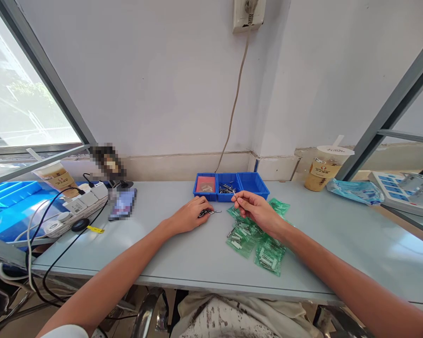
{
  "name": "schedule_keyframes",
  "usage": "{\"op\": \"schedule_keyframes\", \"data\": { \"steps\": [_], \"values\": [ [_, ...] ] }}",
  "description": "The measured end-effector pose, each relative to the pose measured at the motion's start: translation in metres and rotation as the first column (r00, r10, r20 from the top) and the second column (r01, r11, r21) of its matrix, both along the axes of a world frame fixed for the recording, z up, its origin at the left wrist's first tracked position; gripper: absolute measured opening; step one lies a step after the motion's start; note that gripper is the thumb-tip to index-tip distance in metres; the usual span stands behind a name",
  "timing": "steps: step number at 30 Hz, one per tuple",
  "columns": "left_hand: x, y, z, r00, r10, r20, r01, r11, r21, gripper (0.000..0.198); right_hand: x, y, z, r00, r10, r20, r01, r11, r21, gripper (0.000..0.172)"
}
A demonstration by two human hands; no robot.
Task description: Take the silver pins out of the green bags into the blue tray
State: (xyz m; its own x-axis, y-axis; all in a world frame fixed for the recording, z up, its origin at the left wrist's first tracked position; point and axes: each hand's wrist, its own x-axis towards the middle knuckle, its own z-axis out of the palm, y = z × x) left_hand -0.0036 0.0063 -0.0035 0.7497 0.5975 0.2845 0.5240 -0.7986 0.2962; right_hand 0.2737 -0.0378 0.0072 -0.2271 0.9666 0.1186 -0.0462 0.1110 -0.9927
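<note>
My left hand (191,215) rests on the table with its fingers curled round several small dark and silver metal pins (207,212). Their ends stick out to the right of the fingertips. Above the green bags, my right hand (251,205) is closed in a pinch on one thin metal pin (234,192), its tip pointing up. Just behind both hands stands a blue tray (231,198) with three compartments. A reddish packet (206,183) lies in its left compartment, and loose metal pins (227,188) fill part of the middle one. Green plastic bags (270,256) of metal parts lie under and before my right hand.
A power strip (78,206) with cables and a phone (122,204) lie to the left, near a drink cup (61,178). Another cup (325,169), a blue packet (354,191) and a second power strip (395,190) are on the right. The wall closes off the back.
</note>
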Motion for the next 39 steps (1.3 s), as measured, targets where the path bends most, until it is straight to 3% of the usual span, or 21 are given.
{"op": "schedule_keyframes", "data": {
  "steps": [19, 39],
  "values": [
    [0.0004, 0.0003, 0.0001, 1.0, 0.002, 0.008, -0.002, 1.0, 0.0, 0.027, 0.0018, 0.0019, 0.0034, 0.981, -0.168, 0.098, 0.154, 0.979, 0.132, 0.038],
    [0.0001, 0.0, 0.0009, 1.0, 0.0, 0.002, 0.0, 1.0, 0.005, 0.028, 0.0026, 0.0037, -0.0011, 0.996, -0.067, -0.06, 0.065, 0.997, -0.036, 0.04]
  ]
}}
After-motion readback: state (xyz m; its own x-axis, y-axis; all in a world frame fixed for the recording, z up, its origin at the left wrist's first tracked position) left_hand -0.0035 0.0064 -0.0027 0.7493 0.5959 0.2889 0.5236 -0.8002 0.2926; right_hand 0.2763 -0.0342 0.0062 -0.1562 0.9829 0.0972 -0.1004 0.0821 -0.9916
